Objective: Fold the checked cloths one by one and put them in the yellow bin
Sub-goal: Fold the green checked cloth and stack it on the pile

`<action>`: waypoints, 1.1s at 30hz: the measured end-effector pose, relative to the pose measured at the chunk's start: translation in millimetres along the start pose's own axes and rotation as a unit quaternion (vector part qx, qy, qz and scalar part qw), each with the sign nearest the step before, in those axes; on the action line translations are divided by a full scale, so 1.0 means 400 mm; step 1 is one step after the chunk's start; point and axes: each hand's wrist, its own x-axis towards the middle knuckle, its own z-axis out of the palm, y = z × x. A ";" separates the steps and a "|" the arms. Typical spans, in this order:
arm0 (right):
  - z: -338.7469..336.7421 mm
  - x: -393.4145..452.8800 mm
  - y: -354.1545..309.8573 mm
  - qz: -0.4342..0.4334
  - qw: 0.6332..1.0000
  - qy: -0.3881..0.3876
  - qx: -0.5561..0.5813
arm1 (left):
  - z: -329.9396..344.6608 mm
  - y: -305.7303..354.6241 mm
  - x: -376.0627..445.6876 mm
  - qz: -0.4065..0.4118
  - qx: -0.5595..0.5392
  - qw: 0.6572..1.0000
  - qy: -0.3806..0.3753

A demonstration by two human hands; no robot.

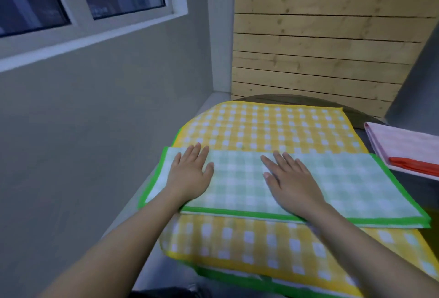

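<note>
A green checked cloth [337, 186], folded in half into a long band with a bright green border, lies across the middle of the table. Under it a yellow checked cloth [273, 126] is spread flat and hangs over the near edge. Another green-edged cloth [237, 278] shows beneath the yellow one at the front. My left hand [190, 174] presses flat on the left part of the folded green cloth, fingers straight. My right hand [292, 179] lies flat on its middle, fingers spread. The yellow bin is not in view.
A pink folded cloth [403, 145] with a red-orange item [415, 163] on it sits at the table's right edge. The dark round table [351, 104] stands close to a grey wall on the left and wooden planks behind.
</note>
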 end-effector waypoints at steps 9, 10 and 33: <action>0.001 0.021 -0.073 -0.014 0.999 0.031 0.038 | -0.013 -0.043 -0.008 -0.016 -0.048 0.999 -0.012; 0.002 0.028 -0.093 -0.043 0.996 0.029 0.075 | -0.016 -0.043 -0.008 -0.021 -0.056 0.998 -0.012; -0.007 0.054 -0.233 -0.051 0.991 -0.118 0.046 | -0.162 -0.157 -0.011 -0.147 -0.301 0.938 0.091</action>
